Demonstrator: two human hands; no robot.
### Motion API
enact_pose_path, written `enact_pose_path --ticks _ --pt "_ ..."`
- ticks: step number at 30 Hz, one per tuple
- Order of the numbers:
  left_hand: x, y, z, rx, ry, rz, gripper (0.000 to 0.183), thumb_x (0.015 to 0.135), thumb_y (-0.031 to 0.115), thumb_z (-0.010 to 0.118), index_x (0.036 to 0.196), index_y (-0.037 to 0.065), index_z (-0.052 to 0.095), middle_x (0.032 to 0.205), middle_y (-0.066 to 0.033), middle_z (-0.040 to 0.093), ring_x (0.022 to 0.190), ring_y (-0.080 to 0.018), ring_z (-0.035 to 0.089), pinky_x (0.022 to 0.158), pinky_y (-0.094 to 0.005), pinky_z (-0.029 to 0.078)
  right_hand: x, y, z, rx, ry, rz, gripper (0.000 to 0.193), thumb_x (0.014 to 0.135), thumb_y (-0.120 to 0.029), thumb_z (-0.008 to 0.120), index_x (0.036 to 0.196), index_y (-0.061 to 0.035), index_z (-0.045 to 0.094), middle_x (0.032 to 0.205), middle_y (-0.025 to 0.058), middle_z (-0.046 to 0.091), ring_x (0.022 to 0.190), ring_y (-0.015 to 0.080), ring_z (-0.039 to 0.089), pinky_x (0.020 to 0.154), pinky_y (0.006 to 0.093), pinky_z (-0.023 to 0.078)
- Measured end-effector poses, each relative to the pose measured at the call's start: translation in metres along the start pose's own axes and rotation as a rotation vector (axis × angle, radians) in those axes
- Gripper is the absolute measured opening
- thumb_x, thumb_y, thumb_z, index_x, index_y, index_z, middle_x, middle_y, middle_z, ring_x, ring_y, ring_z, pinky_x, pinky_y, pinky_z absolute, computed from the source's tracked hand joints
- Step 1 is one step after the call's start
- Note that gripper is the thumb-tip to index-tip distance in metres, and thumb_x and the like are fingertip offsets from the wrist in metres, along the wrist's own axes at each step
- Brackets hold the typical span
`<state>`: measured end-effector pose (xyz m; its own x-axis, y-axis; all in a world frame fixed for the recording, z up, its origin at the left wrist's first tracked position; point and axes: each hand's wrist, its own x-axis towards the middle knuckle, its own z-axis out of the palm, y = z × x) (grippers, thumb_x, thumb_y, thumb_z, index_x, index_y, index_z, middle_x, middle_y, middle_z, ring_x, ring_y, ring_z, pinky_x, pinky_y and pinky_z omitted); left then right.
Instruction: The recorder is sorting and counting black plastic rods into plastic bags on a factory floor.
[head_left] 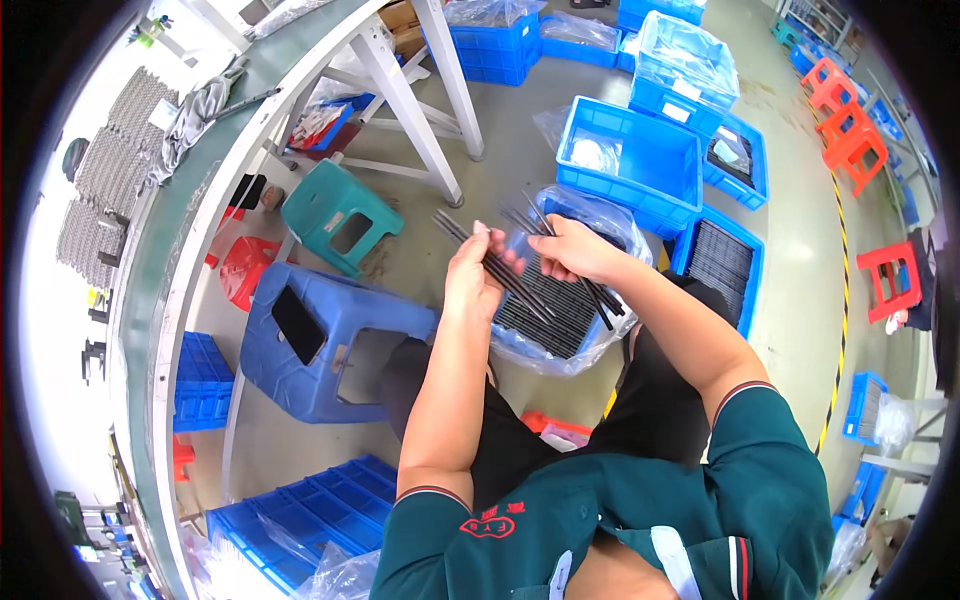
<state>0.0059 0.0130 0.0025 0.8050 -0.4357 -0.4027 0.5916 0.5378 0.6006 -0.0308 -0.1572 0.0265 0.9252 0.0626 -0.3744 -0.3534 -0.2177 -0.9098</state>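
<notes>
My left hand [473, 272] is closed round a small bunch of thin black rods [524, 291], which slant down to the right. More black rods [603, 304] are gripped in my right hand [570, 248], just to the right; their upper ends are blurred. Both hands are over a container lined with a clear plastic bag [570, 363]. Inside it lie many black rods [540, 328] in close rows, partly hidden by my hands and the held rods. The container stands on the floor between my knees.
An empty-looking blue bin [640, 200] stands beyond, and a blue bin of dark rods [722, 262] is at the right. On my left are a blue stool [375, 318] bearing a black phone [298, 325], a teal stool [325, 205] and a long workbench [160, 250].
</notes>
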Motion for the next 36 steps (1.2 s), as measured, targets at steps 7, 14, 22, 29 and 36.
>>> enact_pose_path --ticks 7,14,22,29,36 --pt "0.006 0.003 0.001 -0.083 0.114 0.131 0.032 0.092 0.036 0.052 0.086 0.005 0.055 0.068 -0.002 0.045 0.059 -0.0139 0.045 0.054 -0.0308 0.041 -0.024 -0.01 0.003 0.092 -0.156 0.015 0.027 0.089 -0.027 0.055 0.096 -0.0029 0.045 0.062 0.0047 0.056 0.044 0.0105 0.054 0.036 0.0219 0.038" --pt "0.004 -0.004 0.012 -0.126 0.026 0.173 0.033 0.093 0.035 0.051 0.086 0.003 0.055 0.067 -0.003 0.044 0.059 -0.0144 0.044 0.053 -0.0313 0.041 -0.025 -0.007 0.005 0.075 -0.095 -0.005 0.021 0.09 -0.022 0.053 0.09 -0.0007 0.049 0.061 0.0038 0.055 0.045 0.0097 0.052 0.038 0.0225 0.039" --pt "0.007 -0.01 0.011 -0.13 0.057 0.219 0.03 0.092 0.031 0.053 0.086 0.002 0.057 0.067 -0.0022 0.043 0.058 -0.0132 0.043 0.052 -0.0298 0.041 -0.027 -0.008 0.005 0.11 -0.028 -0.007 0.018 0.089 -0.017 0.05 0.087 0.0006 0.048 0.066 0.0065 0.056 0.047 0.0108 0.051 0.038 0.024 0.039" --pt "0.007 -0.008 0.01 -0.119 0.031 0.211 0.024 0.09 0.025 0.058 0.086 0.001 0.057 0.066 -0.0007 0.043 0.058 -0.0115 0.042 0.051 -0.0271 0.039 -0.022 -0.005 0.005 0.144 -0.008 0.008 0.017 0.088 -0.017 0.053 0.088 -0.002 0.045 0.062 0.0052 0.053 0.044 0.0102 0.048 0.036 0.0232 0.036" --pt "0.003 -0.001 0.012 0.041 -0.061 0.235 0.022 0.089 0.023 0.06 0.088 0.001 0.058 0.067 0.0003 0.044 0.057 -0.0093 0.04 0.05 -0.0238 0.035 -0.02 -0.007 0.009 0.247 0.012 -0.021 0.017 0.087 -0.014 0.055 0.087 0.0001 0.045 0.059 0.0063 0.052 0.042 0.0119 0.047 0.035 0.0258 0.035"
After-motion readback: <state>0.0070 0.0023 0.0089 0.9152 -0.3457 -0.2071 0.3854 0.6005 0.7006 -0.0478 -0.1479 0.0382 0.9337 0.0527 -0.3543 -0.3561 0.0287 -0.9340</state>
